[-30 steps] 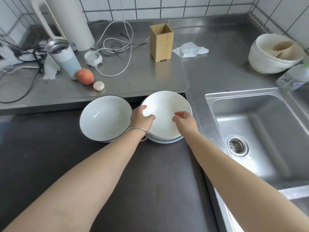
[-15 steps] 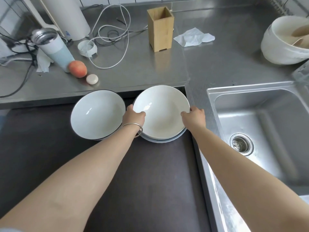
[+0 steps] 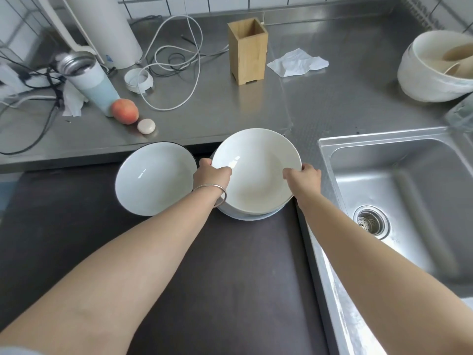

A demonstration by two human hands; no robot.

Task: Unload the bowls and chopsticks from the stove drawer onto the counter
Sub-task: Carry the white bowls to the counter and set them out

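Note:
A cream-white bowl (image 3: 258, 170) is held by both hands just above a stack of pale bowls (image 3: 252, 216) on the dark drawer surface (image 3: 230, 278). My left hand (image 3: 212, 175) grips its left rim, thumb inside. My right hand (image 3: 304, 176) grips its right rim the same way. A white bowl with a black rim (image 3: 153, 179) sits to the left in the drawer. An empty wooden chopstick holder (image 3: 247, 51) stands on the steel counter (image 3: 204, 119). No chopsticks are visible.
On the counter lie a peach (image 3: 125, 110), a small white puck (image 3: 146, 126), a tumbler (image 3: 88, 80), a lid (image 3: 139, 80), cables (image 3: 174, 60), a crumpled tissue (image 3: 297, 62) and a large white pot (image 3: 435, 67). The sink (image 3: 399, 190) is at right.
Both hands moved from over the top bowl to its two rims and gripped it. The bowl has risen and tilted a little off the stack.

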